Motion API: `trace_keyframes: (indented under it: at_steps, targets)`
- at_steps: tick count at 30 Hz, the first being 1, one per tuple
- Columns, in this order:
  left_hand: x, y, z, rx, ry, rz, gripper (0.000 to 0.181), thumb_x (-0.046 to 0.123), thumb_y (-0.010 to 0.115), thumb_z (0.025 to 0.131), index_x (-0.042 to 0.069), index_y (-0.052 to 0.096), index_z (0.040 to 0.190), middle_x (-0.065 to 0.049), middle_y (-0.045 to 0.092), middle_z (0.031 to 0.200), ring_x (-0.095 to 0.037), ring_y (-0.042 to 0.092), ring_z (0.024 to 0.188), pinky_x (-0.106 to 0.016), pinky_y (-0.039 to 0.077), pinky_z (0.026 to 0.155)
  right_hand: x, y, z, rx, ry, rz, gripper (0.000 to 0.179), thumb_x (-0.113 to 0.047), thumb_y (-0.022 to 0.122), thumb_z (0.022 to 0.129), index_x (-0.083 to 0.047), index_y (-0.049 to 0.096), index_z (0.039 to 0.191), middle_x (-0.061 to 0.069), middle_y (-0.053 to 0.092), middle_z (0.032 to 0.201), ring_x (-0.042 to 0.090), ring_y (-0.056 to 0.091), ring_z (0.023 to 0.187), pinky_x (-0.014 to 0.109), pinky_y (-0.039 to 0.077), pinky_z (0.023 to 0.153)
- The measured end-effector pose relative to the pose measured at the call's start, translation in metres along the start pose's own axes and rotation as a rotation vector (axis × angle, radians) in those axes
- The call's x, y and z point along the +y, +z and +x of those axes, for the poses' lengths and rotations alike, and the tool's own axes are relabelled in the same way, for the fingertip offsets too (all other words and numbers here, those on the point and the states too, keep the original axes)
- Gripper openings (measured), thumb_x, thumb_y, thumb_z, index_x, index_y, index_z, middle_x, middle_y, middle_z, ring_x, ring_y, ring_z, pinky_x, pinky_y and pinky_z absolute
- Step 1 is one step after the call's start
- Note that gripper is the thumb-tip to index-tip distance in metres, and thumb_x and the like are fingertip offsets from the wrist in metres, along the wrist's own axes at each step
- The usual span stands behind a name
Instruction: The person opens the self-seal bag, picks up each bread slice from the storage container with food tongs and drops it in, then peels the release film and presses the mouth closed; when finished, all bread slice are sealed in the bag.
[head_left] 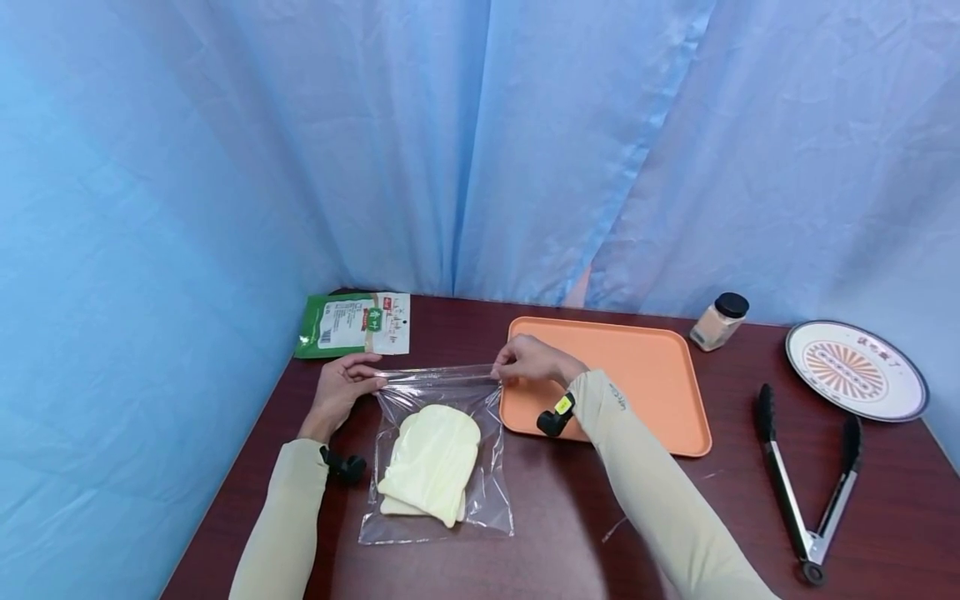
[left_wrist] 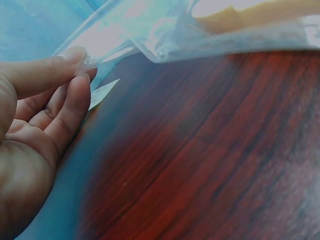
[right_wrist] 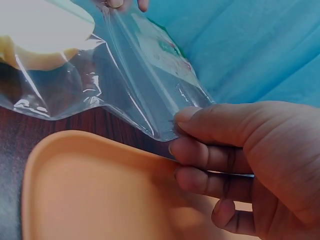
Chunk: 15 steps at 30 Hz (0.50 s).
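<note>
A clear plastic bag (head_left: 491, 500) lies on the dark wooden table with slices of bread (head_left: 435, 458) inside, stacked slightly askew. My left hand (head_left: 342, 390) pinches the left corner of the bag's top edge between thumb and forefinger, as the left wrist view also shows. At the opposite corner, my right hand (head_left: 536, 362) pinches the top edge, its other fingers curled beneath the thumb in the right wrist view. Between the two hands the top edge is stretched nearly straight. The right hand is over the left side of an orange tray (head_left: 637, 375).
Behind the left hand lies a green and white packet (head_left: 352, 325). A black-lidded jar (head_left: 718, 321) stands past the tray's far right corner. Farther right are a patterned white plate (head_left: 855, 371) and spread tongs (head_left: 810, 500). Blue curtains (head_left: 450, 150) border the table.
</note>
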<state>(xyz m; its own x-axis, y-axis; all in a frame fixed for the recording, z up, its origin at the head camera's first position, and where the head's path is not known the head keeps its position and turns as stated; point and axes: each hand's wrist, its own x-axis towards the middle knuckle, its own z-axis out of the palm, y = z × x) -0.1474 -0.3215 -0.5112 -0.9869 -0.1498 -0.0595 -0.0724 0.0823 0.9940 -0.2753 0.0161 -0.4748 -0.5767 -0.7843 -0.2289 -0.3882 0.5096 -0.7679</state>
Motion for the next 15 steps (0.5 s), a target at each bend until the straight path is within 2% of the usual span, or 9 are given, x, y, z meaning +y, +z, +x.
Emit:
trace_keyframes:
  at_steps: [4, 6, 8, 12, 15]
  targets:
    - [-0.0006, -0.0012, 0.0019, -0.004, -0.011, 0.001, 0.051, -0.007, 0.072, 0.087, -0.015, 0.052, 0.133, 0.016, 0.072, 0.075, -0.002, 0.068, 0.07, -0.02, 0.058, 0.069, -0.0007, 0.0025, 0.0, -0.002, 0.014, 0.023, 0.016, -0.017, 0.066, 0.097, -0.008, 0.075, 0.087, 0.003, 0.064, 0.068, 0.011, 0.045, 0.057, 0.024, 0.035, 0.056]
    - [-0.0005, -0.002, 0.0029, -0.007, -0.017, 0.002, 0.051, -0.007, 0.071, 0.087, -0.016, 0.052, 0.133, 0.016, 0.072, 0.075, -0.002, 0.068, 0.069, -0.021, 0.058, 0.068, -0.0017, 0.0038, 0.0013, -0.004, 0.012, 0.016, 0.021, -0.017, 0.066, 0.097, -0.004, 0.073, 0.082, 0.001, 0.054, 0.062, 0.01, 0.037, 0.054, 0.024, 0.033, 0.056]
    - [-0.0002, -0.0028, 0.0038, -0.01, -0.024, 0.004, 0.05, -0.007, 0.071, 0.087, -0.016, 0.052, 0.132, 0.015, 0.072, 0.075, -0.002, 0.068, 0.068, -0.021, 0.058, 0.067, -0.0028, 0.0049, 0.0032, 0.008, 0.01, 0.001, 0.023, -0.017, 0.067, 0.097, -0.003, 0.072, 0.079, -0.001, 0.051, 0.06, 0.009, 0.033, 0.053, 0.024, 0.032, 0.057]
    - [0.0015, -0.0023, 0.0058, -0.009, -0.051, 0.03, 0.048, -0.005, 0.071, 0.087, -0.014, 0.054, 0.131, 0.016, 0.071, 0.075, -0.002, 0.068, 0.068, -0.022, 0.058, 0.068, -0.0046, 0.0065, 0.0071, 0.049, 0.026, -0.039, 0.023, -0.017, 0.069, 0.095, -0.006, 0.074, 0.075, -0.005, 0.057, 0.062, 0.008, 0.03, 0.053, 0.024, 0.031, 0.058]
    - [0.0029, -0.0016, 0.007, -0.013, -0.067, 0.066, 0.047, -0.004, 0.072, 0.088, -0.013, 0.056, 0.131, 0.015, 0.071, 0.075, -0.002, 0.068, 0.068, -0.022, 0.058, 0.068, -0.0045, 0.0077, 0.009, 0.068, 0.071, -0.063, 0.021, -0.018, 0.07, 0.093, -0.01, 0.076, 0.075, -0.005, 0.061, 0.063, 0.008, 0.03, 0.052, 0.024, 0.03, 0.057]
